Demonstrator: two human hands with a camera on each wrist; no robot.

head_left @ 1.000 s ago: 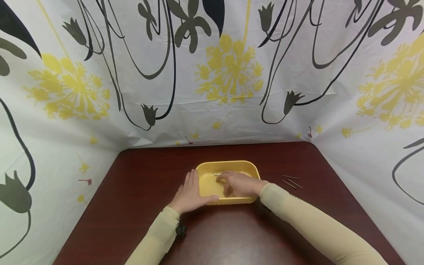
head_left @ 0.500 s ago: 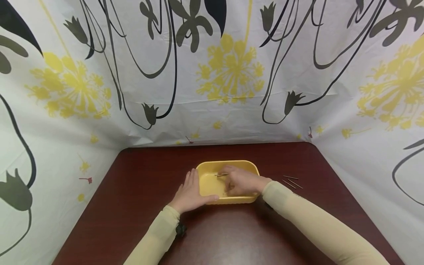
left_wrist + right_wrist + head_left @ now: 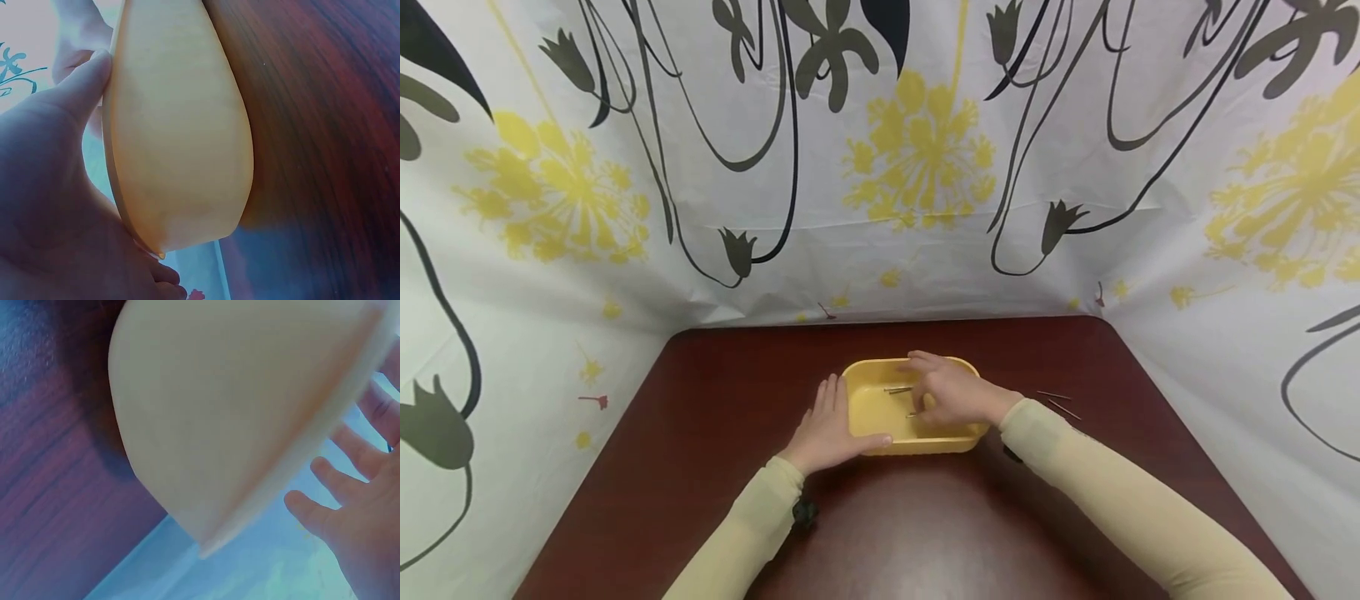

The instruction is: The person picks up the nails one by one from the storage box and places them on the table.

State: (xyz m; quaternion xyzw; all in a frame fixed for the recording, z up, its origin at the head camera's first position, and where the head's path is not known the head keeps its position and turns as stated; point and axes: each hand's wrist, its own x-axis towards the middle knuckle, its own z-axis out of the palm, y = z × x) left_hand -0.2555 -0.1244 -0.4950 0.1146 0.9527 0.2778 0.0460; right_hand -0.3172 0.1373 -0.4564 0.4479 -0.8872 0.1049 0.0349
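Observation:
In the head view, a yellow plastic tray point(image 3: 880, 421) sits on the dark table, with thin nails point(image 3: 898, 389) lying inside it. My left hand point(image 3: 829, 429) rests on its left rim, fingers straight along the side and thumb along the front edge. The left wrist view shows that thumb point(image 3: 94, 78) against the rim. My right hand point(image 3: 951, 392) is over the tray's right half, its fingers loosely bent and apart. From the right wrist, spread fingers point(image 3: 334, 481) appear beyond the rim, with nothing seen between them; the rim hides part of the hand.
More thin nails point(image 3: 1063, 409) lie on the table point(image 3: 737, 375) right of the tray, close to the right sleeve point(image 3: 1060, 454). A patterned white cloth point(image 3: 820, 283) hangs behind the table and along both sides.
The right hand has lifted from the tray's floor and shifted back toward the far rim. Nails inside the tray have come into fuller view. The left hand has kept its place on the rim.

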